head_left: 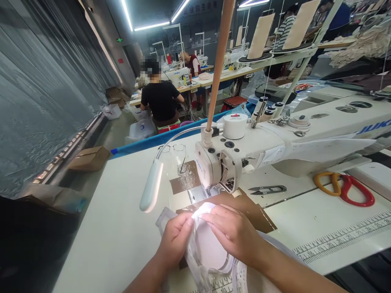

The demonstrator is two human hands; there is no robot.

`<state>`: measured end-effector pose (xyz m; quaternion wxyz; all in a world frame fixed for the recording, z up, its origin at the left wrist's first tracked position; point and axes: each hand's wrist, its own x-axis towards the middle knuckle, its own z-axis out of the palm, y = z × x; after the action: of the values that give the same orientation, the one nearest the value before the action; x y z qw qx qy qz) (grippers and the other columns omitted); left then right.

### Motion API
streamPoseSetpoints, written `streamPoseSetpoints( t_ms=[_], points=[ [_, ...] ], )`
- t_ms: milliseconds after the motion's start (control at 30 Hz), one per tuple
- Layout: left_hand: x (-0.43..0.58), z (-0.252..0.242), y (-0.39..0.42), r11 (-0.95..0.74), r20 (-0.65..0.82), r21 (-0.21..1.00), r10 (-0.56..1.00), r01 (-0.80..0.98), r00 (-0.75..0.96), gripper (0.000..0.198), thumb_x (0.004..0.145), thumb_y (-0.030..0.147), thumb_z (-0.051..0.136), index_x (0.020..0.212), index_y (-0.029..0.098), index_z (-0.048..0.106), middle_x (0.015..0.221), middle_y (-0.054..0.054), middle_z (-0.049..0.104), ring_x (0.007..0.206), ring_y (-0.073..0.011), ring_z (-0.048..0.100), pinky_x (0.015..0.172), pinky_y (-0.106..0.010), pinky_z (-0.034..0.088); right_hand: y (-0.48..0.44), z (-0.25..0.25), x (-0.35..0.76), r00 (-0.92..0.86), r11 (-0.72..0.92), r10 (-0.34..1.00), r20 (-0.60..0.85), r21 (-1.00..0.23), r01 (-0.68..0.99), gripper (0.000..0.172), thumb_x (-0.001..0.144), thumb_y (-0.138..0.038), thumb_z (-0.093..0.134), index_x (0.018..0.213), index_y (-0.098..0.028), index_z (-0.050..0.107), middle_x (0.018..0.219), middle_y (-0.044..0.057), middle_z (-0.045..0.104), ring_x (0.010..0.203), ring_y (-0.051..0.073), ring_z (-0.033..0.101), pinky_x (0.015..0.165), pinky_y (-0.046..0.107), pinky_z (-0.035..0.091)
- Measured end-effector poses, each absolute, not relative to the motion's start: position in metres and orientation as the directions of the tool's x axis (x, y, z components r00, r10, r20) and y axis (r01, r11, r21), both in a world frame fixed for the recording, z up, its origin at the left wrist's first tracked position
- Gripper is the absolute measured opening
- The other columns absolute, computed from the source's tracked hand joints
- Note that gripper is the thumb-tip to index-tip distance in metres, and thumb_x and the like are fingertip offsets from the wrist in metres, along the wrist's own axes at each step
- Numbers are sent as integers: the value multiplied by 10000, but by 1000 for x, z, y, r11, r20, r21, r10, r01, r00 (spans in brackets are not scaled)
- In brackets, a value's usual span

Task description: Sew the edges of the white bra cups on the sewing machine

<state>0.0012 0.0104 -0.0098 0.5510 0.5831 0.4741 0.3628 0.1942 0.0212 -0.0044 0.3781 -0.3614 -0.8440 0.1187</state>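
Both hands pinch one white fabric piece (210, 244) on the table (116, 228): left hand (175, 238) grips its upper edge, right hand (233, 230) presses its top. Just beyond stands the sewing machine (232, 158), with thread snips (269, 189) and scissors (345, 189) to the right.

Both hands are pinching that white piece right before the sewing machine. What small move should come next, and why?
Probably a short push forward. The left hand and right hand pinch the top edge of the white fabric piece, which lies just short of the presser foot, not yet under it.
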Motion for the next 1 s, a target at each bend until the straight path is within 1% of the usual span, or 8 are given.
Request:
streamPoseSetpoints(
  t_ms=[133,333,467,667,800,1000],
  points=[
    [1,-9,11,53,-96,987,953,154,288,331,910,371,432,980,142,661,817,-62,653,757,-182,554,694,-263,428,21,-5,194,-455,714,696,555,-471,518,287,840,-82,431,1025,-177,628,776,49,594,691,169,517,601,286,436],
    [2,-10,10,47,-91,986,955,160,281,330,908,371,433,973,140,659,799,-58,634,757,-186,555,694,-264,430,21,-1,192,-454,730,675,581,-439,523,281,835,-67,424,991,-167,636,734,41,582,647,159,492,560,272,422],
    [2,-10,10,49,-92,987,954,156,284,332,906,373,435,972,137,660,816,-62,646,755,-187,556,694,-263,430,21,-2,191,-452,735,664,596,-412,538,268,839,-74,420,966,-155,641,724,47,574,647,161,491,563,277,430],
    [2,-9,10,49,-92,987,953,153,290,331,907,364,435,975,130,658,817,-64,646,755,-185,550,689,-264,426,20,-6,191,-457,707,697,552,-425,566,258,852,-85,407,946,-152,638,727,54,561,672,171,500,592,293,444],
    [3,-8,10,48,-94,985,953,163,288,327,910,365,431,976,133,652,802,-58,632,745,-178,538,683,-262,423,19,-5,192,-439,712,690,575,-431,554,253,843,-86,405,907,-153,641,712,52,555,657,165,494,580,288,441],
    [3,-8,11,57,-105,983,954,173,281,328,913,370,426,954,134,649,787,-56,616,747,-177,536,687,-263,425,19,-3,191,-444,733,667,598,-421,535,263,828,-71,399,911,-148,637,695,49,551,632,160,477,553,281,418]
  ],
)
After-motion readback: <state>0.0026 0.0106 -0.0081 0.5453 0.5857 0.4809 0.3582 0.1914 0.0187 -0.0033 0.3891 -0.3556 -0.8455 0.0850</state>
